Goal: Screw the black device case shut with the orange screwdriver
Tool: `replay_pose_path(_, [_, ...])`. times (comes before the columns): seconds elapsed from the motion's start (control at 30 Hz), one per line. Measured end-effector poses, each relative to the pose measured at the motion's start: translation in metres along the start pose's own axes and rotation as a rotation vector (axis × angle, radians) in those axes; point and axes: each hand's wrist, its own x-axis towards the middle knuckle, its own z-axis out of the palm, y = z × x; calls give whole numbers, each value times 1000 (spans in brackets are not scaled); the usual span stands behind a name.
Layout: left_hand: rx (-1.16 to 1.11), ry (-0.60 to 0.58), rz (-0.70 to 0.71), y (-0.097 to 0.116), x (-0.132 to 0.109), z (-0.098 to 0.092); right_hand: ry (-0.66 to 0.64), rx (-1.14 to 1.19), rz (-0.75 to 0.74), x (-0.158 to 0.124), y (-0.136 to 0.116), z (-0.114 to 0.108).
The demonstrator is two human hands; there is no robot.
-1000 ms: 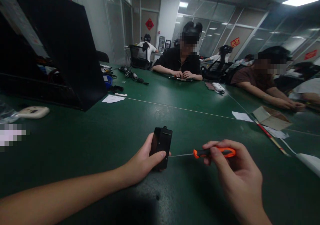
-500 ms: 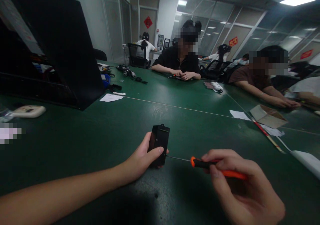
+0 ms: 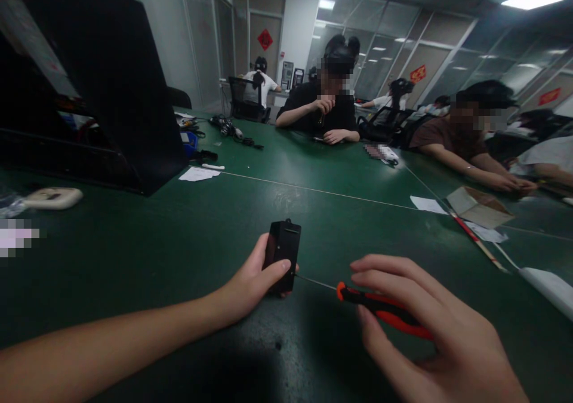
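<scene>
**Position of parts.** The small black box (image 3: 283, 251) stands on end on the green table (image 3: 179, 242), near its front edge and directly before the person. The left hand (image 3: 250, 286) grips the box from its left side: the thumb lies across the lower front face and the fingers wrap round behind, out of view. The right hand (image 3: 439, 337) has hold of the screwdriver (image 3: 385, 313). Its orange-and-black handle lies under long, loosely curled fingers with the thumb below, so this is a light grip and not a fist. The thin metal shaft (image 3: 316, 282) runs leftward, and its tip meets the lower right side of the box, just beside the left thumb. The exact contact point is too small to make out.

**Recommended technique.** The work in hand appears to be driving the tool into the side of the box.
- Hold the shaft square to the box face; a tilted tip is likely to slip.
- Press the box firmly down onto the table so that it cannot tip or turn.
- Turn the handle with the fingertips under light axial pressure.
- Place the left thumb clear of the tip.

**Surroundings.** A large black case (image 3: 111, 80) stands at far left. A folded piece of cardboard (image 3: 478, 207) lies well apart at right. Other people work at the far side.
</scene>
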Motion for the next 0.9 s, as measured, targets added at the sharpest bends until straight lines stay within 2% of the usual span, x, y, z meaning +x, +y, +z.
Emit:
replay_pose_path(0.1, [-2,-6,0,-1,0,-1,-2,2,14,0,1,0])
replay_pose_path(0.27, [2,-10,6,0,-1,0,87,-15,28,-3,3,1])
replay_pose_path(0.43, [9,-34,-7,0,-1,0,47,0,-4,-2,4,1])
replay_pose_path(0.63, [24,-32,0,1,-2,0,110,30,32,0,2,3])
replay_pose_path(0.83, [31,-30,1,0,-1,-1,33,-34,-60,-5,5,-1])
replay_pose_path(0.9, [27,-35,-5,-1,-1,-2,27,-16,-30,-6,5,-1])
